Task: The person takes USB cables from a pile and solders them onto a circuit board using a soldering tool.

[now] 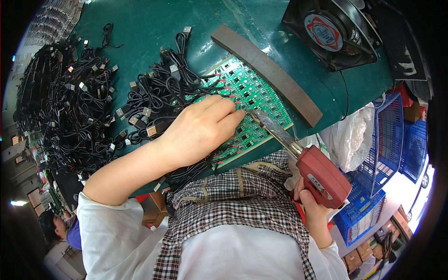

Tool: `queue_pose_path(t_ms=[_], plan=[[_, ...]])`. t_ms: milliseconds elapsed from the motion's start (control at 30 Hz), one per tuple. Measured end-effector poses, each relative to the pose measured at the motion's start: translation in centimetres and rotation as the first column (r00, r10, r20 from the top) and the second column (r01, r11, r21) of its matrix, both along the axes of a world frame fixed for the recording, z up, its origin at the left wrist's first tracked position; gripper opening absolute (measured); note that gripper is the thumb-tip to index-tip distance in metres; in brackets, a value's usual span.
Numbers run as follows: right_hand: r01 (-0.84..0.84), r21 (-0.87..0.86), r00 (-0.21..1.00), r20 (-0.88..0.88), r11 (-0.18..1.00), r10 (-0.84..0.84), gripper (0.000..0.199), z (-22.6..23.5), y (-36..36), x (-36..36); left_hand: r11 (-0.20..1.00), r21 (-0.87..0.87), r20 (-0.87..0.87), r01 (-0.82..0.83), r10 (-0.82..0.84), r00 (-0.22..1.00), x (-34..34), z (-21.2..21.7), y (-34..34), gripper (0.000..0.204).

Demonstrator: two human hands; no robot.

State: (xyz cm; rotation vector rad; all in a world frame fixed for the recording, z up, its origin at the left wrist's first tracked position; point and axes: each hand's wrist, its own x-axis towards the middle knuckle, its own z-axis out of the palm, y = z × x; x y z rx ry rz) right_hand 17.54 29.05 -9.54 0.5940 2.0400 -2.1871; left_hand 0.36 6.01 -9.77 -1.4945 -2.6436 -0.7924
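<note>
A green circuit board panel (261, 93) with rows of small black parts lies on the table before me. My left hand (205, 126) reaches over it, thumb and fingers pinched together near its middle. Whatever they pinch is too small or hidden to make out. From the right, my right hand (311, 205) grips a red soldering gun (324, 177), whose dark tip meets the board area right beside my left fingertips. Black USB cables (158, 88) lie bundled along the panel's left side, several with red wire ends resting over the board.
A brown curved bar (270, 72) lies along the panel's far right edge. Behind it stands a black fan (333, 32). A large heap of black cables (65, 102) covers the table's left. Blue crates (361, 214) and a clear plastic bag (350, 135) are at right. Another person (60, 228) is at lower left.
</note>
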Motion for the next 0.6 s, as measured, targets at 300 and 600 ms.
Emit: queue_pose_path(t_ms=[300,600], plan=[[0.114,-0.067,0.99,-0.075,0.991,-0.119,0.058,0.7,0.0,-0.5,1.0,-0.021,0.035,-0.008,0.009,0.999,0.3,0.1,-0.2,0.033],[0.19,0.009,0.965,-0.185,0.982,-0.185,0.049,0.3,-0.2,-1.0,0.984,-0.167,-0.175,-0.058,0.029,0.984,0.6,2.3,0.4,0.028]])
